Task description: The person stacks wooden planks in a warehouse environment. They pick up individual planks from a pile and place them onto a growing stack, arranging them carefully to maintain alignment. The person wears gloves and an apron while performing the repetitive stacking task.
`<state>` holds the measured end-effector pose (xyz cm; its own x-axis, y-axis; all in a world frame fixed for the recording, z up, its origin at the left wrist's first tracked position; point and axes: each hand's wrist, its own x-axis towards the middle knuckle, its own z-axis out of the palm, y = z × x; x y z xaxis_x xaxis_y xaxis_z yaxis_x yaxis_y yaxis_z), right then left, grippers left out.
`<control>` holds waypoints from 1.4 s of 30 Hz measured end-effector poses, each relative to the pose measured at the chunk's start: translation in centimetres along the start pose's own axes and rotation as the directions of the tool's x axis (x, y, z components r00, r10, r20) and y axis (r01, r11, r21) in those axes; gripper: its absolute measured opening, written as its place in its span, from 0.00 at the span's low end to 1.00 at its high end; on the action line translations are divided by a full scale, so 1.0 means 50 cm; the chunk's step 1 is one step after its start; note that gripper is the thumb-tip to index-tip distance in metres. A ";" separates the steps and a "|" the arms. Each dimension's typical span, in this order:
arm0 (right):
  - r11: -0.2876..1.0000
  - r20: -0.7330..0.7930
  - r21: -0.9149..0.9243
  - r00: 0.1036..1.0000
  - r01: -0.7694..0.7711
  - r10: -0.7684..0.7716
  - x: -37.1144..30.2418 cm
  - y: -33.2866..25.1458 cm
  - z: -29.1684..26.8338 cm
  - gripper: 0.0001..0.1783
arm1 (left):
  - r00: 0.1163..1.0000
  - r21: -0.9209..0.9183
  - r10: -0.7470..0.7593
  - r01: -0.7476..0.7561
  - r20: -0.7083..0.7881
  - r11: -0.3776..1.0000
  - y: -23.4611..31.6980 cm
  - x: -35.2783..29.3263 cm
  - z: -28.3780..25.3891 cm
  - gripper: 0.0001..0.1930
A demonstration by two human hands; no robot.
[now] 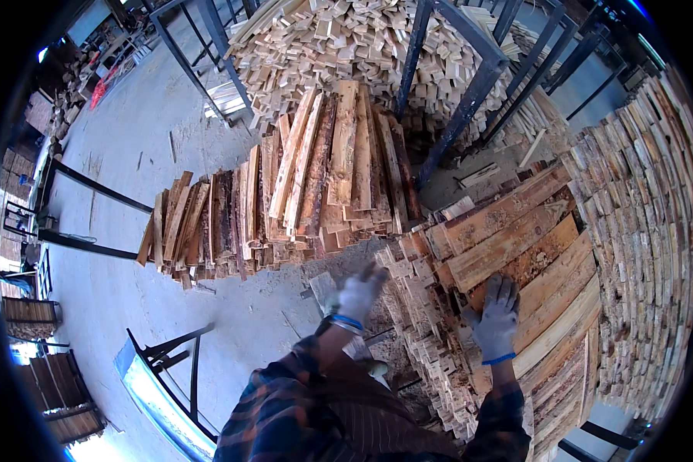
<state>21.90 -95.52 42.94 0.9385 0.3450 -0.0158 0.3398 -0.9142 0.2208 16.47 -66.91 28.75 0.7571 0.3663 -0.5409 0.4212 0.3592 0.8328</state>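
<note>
My right hand [497, 322], in a pale work glove with a blue cuff, lies on the top boards of a wood stack [550, 281] at the right. Its fingers are stretched out over the planks and grip nothing. Beside that stack's left edge is my left hand [359, 297], gloved the same way and smeared by motion. Whether its fingers hold anything does not show. Ahead of my hands stands another pile of rough planks [316, 173], with several longer boards leaning on top, bark visible on some.
A large heap of short wood offcuts [346, 50] rises at the back behind a dark metal frame [470, 104]. A tall stack of boards [643, 231] stands along the right. At lower left is a metal stand [181, 362] on the concrete floor [115, 292].
</note>
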 end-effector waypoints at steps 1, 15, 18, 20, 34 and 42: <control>0.991 0.024 -0.057 0.992 -0.122 0.124 -0.014 0.043 0.038 0.54 | 0.997 0.202 0.000 0.016 -0.080 0.979 0.063 0.030 -0.044 0.32; 0.751 0.253 0.643 0.967 -0.150 -0.023 0.465 -0.518 0.188 0.62 | 0.905 0.595 0.097 0.188 -0.414 0.782 0.185 0.634 -0.523 0.47; 0.853 -0.223 0.520 0.960 -0.032 0.172 0.600 -0.519 0.384 0.69 | 0.914 0.425 0.308 -0.176 -0.264 0.888 0.131 0.714 -0.497 0.42; 0.725 0.277 0.615 0.946 -0.310 0.170 0.688 -0.552 0.347 0.70 | 0.909 0.621 0.346 -0.135 -0.232 0.772 0.105 0.733 -0.508 0.36; 0.698 0.378 0.658 0.926 -0.282 0.017 0.741 -0.628 0.315 0.66 | 0.982 -0.322 0.014 -0.074 -0.186 0.944 0.115 0.691 -0.442 0.22; -0.218 0.323 0.928 0.944 -0.302 0.065 0.785 -0.627 0.422 0.65 | 0.921 -0.348 -0.058 -0.086 -0.386 0.934 0.223 0.641 -0.317 0.21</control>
<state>49.38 -57.80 14.83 0.9282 0.1977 -0.3151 -0.3003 -0.1017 -0.9484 37.53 -37.53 18.83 0.4799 0.6474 -0.5922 0.1540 0.6023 0.7833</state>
